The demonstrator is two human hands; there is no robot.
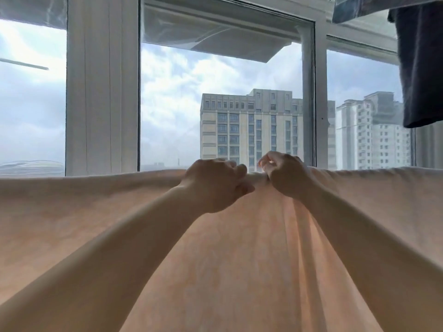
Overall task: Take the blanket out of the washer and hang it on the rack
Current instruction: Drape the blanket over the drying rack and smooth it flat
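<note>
A pale peach blanket hangs spread across the whole width of the view, its top fold running level at mid-height. The rack bar under the fold is hidden by the cloth. My left hand sits on the top fold near the middle, fingers curled around the fabric. My right hand is right beside it, pinching the same top edge. Gathered folds run down from between the two hands. The washer is out of view.
A large window with white frames stands just behind the blanket, with tall buildings outside. A dark garment hangs at the upper right, above the blanket's top edge.
</note>
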